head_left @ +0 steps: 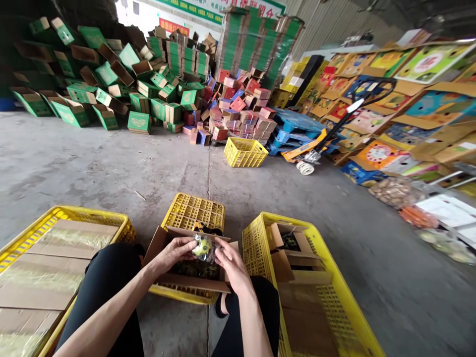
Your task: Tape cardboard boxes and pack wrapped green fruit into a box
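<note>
Between my two hands is a round yellow-green fruit [203,247] in a clear plastic bag. The fingers of my left hand [177,251] pinch the bag on its left side, and my right hand [231,262] grips its right side. Directly beneath is an open cardboard box [189,282] with dark, plastic-wrapped pieces [196,269] inside, partly hidden by my hands. This box rests on an upturned yellow crate [193,210] between my knees. A small black item [208,229] lies behind the box's far flap; its kind is unclear.
On my left, a yellow crate [128,228] holds taped cardboard boxes. Another yellow crate [336,253] with open boxes is on my right. Further off are a yellow basket [245,152], an orange pallet jack [310,148], blue pallets [293,126] and heaped green cartons [139,122].
</note>
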A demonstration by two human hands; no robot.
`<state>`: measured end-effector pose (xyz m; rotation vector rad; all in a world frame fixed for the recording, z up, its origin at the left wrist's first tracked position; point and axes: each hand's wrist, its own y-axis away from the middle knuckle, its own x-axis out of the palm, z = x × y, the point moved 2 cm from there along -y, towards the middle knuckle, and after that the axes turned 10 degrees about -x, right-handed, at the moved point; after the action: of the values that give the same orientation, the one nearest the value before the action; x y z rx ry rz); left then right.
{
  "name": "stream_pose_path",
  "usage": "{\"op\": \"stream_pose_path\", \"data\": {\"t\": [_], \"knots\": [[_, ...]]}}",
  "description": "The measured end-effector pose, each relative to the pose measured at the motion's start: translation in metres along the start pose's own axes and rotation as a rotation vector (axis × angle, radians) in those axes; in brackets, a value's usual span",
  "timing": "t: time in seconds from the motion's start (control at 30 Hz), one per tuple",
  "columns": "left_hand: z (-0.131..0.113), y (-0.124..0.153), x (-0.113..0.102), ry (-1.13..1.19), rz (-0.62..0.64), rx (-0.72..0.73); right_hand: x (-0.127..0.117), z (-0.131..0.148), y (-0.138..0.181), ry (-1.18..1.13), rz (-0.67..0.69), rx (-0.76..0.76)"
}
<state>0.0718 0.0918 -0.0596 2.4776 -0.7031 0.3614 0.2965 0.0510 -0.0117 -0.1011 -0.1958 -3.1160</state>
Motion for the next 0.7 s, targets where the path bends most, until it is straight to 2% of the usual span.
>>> {"op": "stream_pose_path", "data": {"t": [0.27, 0.37, 0.47, 0.57, 0.63, 0.7], "knots": [[-0.007, 0.000, -0.006, 0.061, -0.107, 0.048, 0.010, -0.012, -0.024, -0.007, -0.144, -0.023], [-0.014, 0.000, -0.007, 0.049, -0.150, 0.100, 0.012, -0.011, -0.030, -0.060, -0.140, -0.018], [-0.020, -0.001, -0.010, -0.155, -0.280, 0.214, 0.014, -0.011, -0.031, -0.122, -0.092, 0.010], [-0.027, 0.002, -0.012, -0.459, -0.448, 0.421, 0.015, -0.013, -0.033, -0.202, -0.068, 0.047], [-0.029, 0.006, -0.011, -0.574, -0.477, 0.510, 0.015, -0.015, -0.033, -0.258, -0.062, 0.064], [-0.032, 0.009, -0.008, -0.598, -0.456, 0.536, 0.015, -0.017, -0.034, -0.293, -0.049, 0.075]]}}
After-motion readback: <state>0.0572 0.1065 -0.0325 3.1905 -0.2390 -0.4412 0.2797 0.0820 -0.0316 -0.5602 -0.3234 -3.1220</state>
